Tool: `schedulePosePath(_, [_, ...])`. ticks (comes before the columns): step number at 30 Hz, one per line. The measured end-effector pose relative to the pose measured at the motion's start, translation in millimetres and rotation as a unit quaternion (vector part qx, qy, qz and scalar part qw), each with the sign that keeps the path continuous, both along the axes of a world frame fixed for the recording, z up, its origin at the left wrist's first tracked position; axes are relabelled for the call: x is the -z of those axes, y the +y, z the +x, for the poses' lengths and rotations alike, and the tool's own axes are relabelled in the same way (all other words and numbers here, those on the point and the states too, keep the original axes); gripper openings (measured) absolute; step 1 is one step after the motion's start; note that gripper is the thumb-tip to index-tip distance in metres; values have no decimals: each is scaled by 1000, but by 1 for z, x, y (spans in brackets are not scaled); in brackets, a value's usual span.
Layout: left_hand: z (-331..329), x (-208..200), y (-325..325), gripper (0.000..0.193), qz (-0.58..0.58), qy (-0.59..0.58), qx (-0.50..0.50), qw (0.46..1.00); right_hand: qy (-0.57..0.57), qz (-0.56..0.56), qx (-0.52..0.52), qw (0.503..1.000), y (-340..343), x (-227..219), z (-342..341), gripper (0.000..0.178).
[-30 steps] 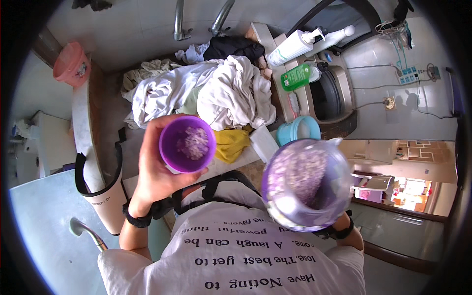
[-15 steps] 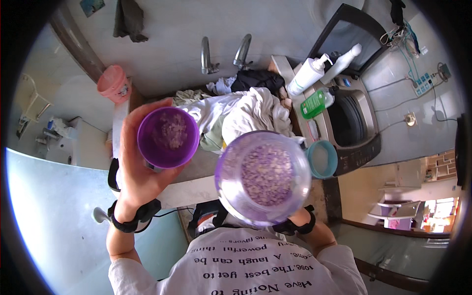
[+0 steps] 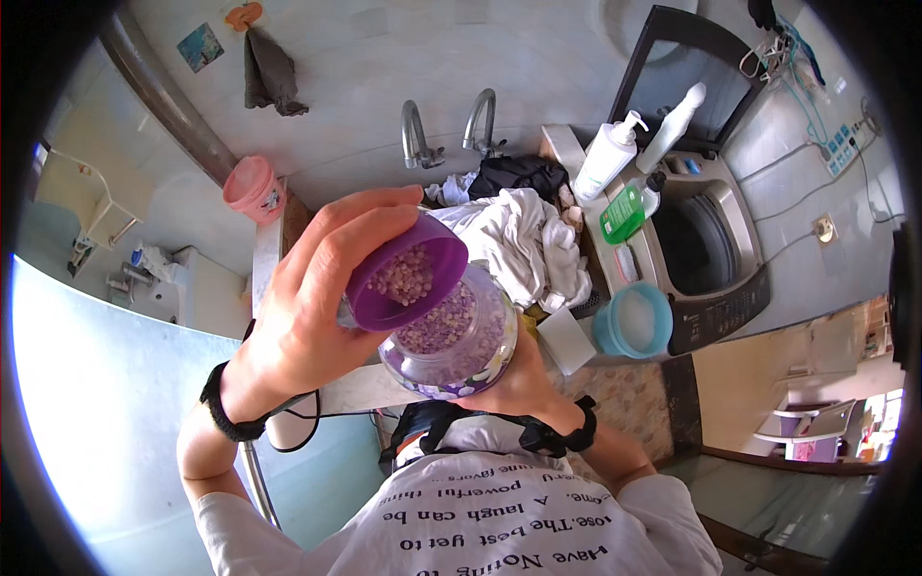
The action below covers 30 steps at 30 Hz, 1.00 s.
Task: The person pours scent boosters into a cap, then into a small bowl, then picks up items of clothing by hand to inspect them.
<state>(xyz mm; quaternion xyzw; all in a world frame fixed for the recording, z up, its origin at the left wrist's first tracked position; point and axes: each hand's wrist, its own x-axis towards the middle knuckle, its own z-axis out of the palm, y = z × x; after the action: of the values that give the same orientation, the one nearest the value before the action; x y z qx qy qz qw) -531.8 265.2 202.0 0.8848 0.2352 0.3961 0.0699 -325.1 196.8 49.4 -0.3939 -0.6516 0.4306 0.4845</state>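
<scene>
My left hand [image 3: 298,288] has its fingers wrapped round a purple cup-shaped lid [image 3: 440,245]. Whitish granules [image 3: 401,276] lie inside the lid, which is tilted at the mouth of a clear jar [image 3: 480,360]. The jar holds purple and white granules and has a patterned lower part. It leans in my right hand [image 3: 523,379], which grips it from the right and below. Whether lid and jar touch cannot be made out. My left hand's thumb is partly hidden by the lid, and the jar covers some of my right fingers.
Beyond the jar, white laundry [image 3: 523,240] and dark cloth [image 3: 523,176] fill a sink under two taps [image 3: 415,134]. To the right stand a pump bottle [image 3: 605,161], a green bottle [image 3: 622,213], a teal tub [image 3: 653,341] of white powder and an open-lidded washing machine [image 3: 696,235]. A pink bucket [image 3: 254,192] sits far left.
My left hand has moved right and tipped the lid over the jar. The jar has moved slightly left and down, and now tilts. The view has shifted a little.
</scene>
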Motion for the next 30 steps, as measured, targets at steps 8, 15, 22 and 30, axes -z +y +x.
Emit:
schedulePosePath(8, [9, -4, 13, 50, 196, 75, 50, 976, 18, -13, -7, 1000, 1, -1, 2, 106])
schedulePosePath(15, [8, -1, 19, 50, 199, 71, 61, 975, 12, 4, -13, 1000, 4, -1, 6, 105])
schedulePosePath(22, [6, -1, 24, 50, 166, 61, 70, 982, 18, -20, -21, 999, 7, 3, 10, 106])
schedulePosePath(30, [8, 6, 32, 52, 144, 48, 88, 985, 63, -46, -32, 996, 11, 1, 6, 104])
